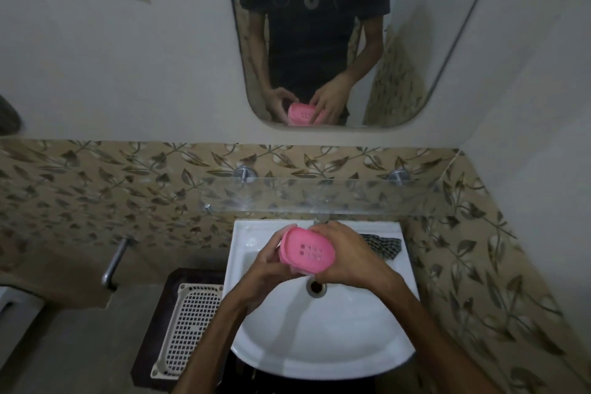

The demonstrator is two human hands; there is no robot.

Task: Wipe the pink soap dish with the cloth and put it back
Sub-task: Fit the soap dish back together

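The pink soap dish point(307, 252) is up in the air over the white sink point(323, 329), above the back half of the bowl and just ahead of the drain hole point(316, 286). It is tilted so its oval face, with a small block of square drain holes in the middle, looks up toward the person. Both hands are on it. The left hand point(267, 265) is curled around its left end, fingers wrapped underneath and thumb along the near edge. The right hand point(347, 257) is cupped over its right end, fingers bent across the far rim and closed on it. So one dish, gripped by two hands, neither of them open.

The one cloth point(383, 245), dark with a checked pattern, lies bunched on the sink's back right corner, just beyond the right hand and not touched by either hand.

Above the sink, one clear glass shelf point(319, 198) runs along the leaf-patterned tile wall, carried on two round metal pegs. One mirror point(319, 41) hangs over it and repeats the two hands and the pink dish. Left of the sink, one white perforated tray point(188, 326) sits down low, and one metal handle point(115, 261) sticks out from the wall.
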